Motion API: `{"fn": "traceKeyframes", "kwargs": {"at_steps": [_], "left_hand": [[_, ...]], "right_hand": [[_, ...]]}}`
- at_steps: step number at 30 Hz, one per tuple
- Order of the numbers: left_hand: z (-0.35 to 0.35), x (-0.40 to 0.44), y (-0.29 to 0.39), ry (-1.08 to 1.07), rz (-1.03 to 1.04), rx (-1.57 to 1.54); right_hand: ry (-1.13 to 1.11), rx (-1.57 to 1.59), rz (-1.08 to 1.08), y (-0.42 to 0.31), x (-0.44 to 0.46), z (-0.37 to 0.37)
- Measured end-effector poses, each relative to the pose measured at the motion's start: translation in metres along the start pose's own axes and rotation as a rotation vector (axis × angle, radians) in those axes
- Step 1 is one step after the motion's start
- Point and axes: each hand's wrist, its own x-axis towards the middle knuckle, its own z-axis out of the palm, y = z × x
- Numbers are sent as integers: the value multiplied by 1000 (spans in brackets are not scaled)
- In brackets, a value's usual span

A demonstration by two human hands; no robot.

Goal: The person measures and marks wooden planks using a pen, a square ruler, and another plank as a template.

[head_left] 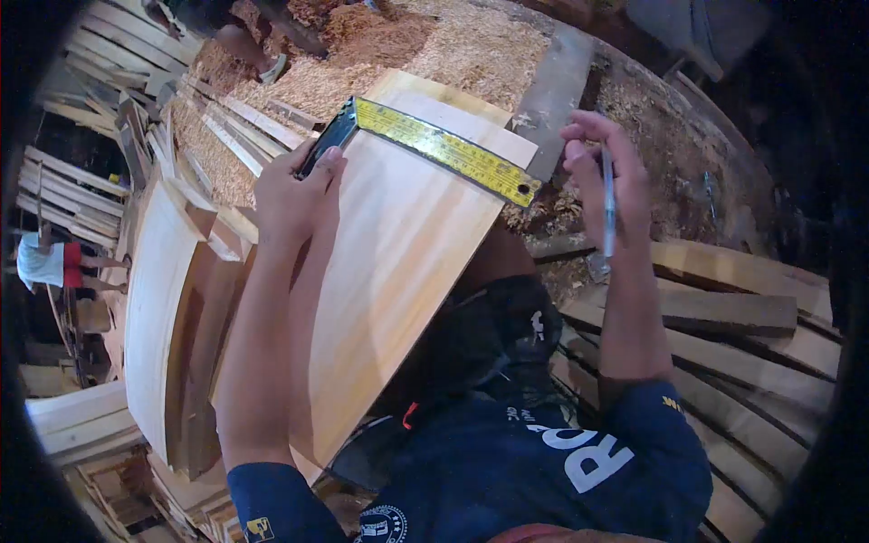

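My left hand (pixel 300 192) is closed on the dark stock of a try square (pixel 444 150), pressing it to the edge of a pale wooden board (pixel 389 271). The yellow, ruled blade lies across the board near its far end. My right hand (pixel 611 176) is raised off the board, right of the blade's tip. A slim, clear pen (pixel 608 204) is held between its fingers, pointing down toward my forearm. The board slopes from my lap away to the upper part of the view.
Stacked boards (pixel 163 317) stand at my left, and loose planks (pixel 724 312) are piled at my right. Wood shavings (pixel 480 50) cover the ground ahead. A person in red shorts (pixel 72 262) is at far left; another person's limbs (pixel 240 41) show at the top.
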Motion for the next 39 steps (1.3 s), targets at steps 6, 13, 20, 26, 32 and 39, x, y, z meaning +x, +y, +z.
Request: {"fn": "traceKeyframes", "kwargs": {"at_steps": [6, 13, 20, 26, 32, 39], "left_hand": [[10, 9, -17, 46, 20, -68], [8, 1, -13, 28, 69, -46], [9, 2, -18, 23, 85, -50], [9, 3, -16, 23, 137, 9], [7, 0, -8, 20, 91, -1], [7, 2, -12, 18, 103, 20]], "right_hand": [[7, 238, -21, 3, 8, 4], [-202, 461, 7, 11, 35, 15], [-435, 387, 18, 3, 74, 37], [-579, 79, -133, -6, 95, 51], [-575, 15, -289, 0, 105, 61], [-602, -91, -398, -5, 113, 69]]}}
